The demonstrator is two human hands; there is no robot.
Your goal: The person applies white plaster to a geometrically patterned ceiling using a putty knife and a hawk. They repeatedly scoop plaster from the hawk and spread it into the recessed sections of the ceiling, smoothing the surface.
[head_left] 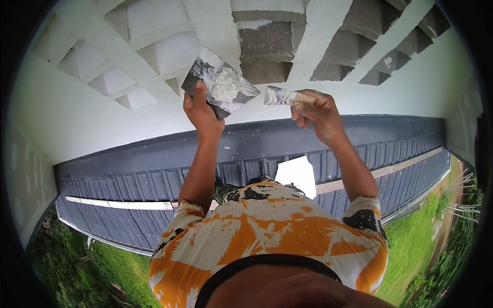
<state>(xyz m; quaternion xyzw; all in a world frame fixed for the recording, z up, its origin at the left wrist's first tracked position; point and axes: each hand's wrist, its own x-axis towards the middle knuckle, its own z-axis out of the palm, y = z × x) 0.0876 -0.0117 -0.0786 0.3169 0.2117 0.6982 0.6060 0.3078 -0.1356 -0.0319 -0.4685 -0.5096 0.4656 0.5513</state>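
Note:
My left hand [203, 110] grips a dark square plate [223, 112] by its lower left edge, thumb on top. A thick heap of white plaster paste [226, 85] sits on the plate, with smears around it. To the right, my right hand [321, 114] is closed round the wooden handle of a putty knife [280, 96]. Its blade is coated with white paste and points left toward the plate, a small gap apart from it. White residue marks the right fingers. Both hands are raised in front of the wall.
A pale wall [123, 131] with recessed openings [265, 43], some coated white and some bare grey, stands ahead. Below lies a dark tiled roof [138, 185] with a wooden batten [354, 178] across it. A white sheet [298, 174] rests there. Grass [411, 246] shows beyond the roof edge.

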